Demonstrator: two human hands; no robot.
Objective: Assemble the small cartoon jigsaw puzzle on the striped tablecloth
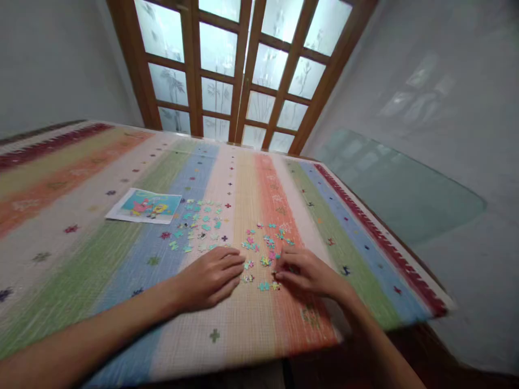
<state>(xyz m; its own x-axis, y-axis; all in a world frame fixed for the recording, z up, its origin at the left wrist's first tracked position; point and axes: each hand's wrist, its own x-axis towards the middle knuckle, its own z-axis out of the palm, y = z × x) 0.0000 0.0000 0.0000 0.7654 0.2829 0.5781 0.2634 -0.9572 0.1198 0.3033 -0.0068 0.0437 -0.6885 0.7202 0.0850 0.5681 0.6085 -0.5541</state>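
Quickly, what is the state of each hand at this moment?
Left hand: open, palm down beside the puzzle pieces, no held thing visible.
Right hand: curled at the puzzle pieces; whether its grip holds one cannot be told.

Looked like a room in a home. Wooden-framed double doors (245,81) had frosted, plant-patterned glass panes; plain grey walls (48,65) stood either side. Multicoloured striped woven cloth (247,178) covered the table, with small turquoise-and-pink cardboard jigsaw pieces (206,219) on it.
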